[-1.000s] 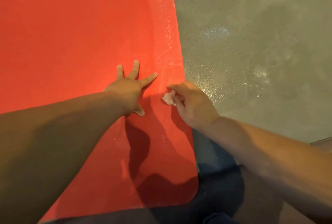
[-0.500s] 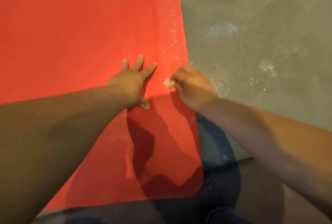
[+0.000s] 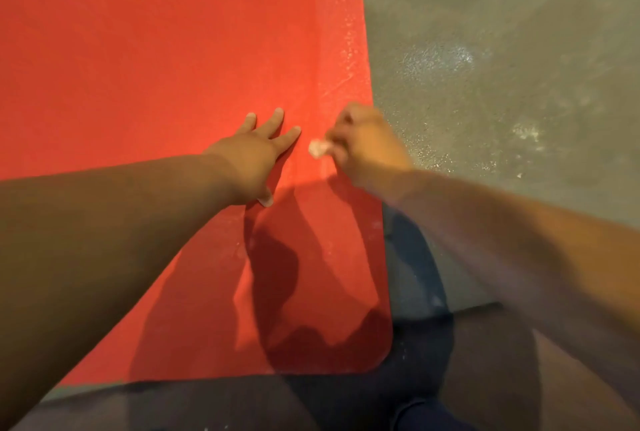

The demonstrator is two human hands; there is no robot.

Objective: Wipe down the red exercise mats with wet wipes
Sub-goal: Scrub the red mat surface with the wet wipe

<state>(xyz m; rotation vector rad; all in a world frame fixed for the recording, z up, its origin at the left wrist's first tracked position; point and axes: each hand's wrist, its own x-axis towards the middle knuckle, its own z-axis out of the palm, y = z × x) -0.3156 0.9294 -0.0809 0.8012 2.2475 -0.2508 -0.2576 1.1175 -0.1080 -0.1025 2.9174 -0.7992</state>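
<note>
A red exercise mat [image 3: 145, 60] covers the left and middle of the head view, its right edge running down past both hands. My left hand [image 3: 254, 157] lies flat on the mat with straight, spread fingers. Just to its right, my right hand [image 3: 367, 145] has its fingers curled round a small crumpled white wet wipe [image 3: 318, 148], which pokes out on the left side and touches the mat near the right edge. Pale dusty streaks show along the mat's right border.
Grey concrete floor [image 3: 502, 67] with white dusty patches lies to the right of the mat. My legs in dark clothing [image 3: 419, 378] fill the bottom of the view beside the mat's near right corner.
My right hand with the wipe has slid away from me along the mat's right edge. The left hand stays flat, its fingers now closer together.
</note>
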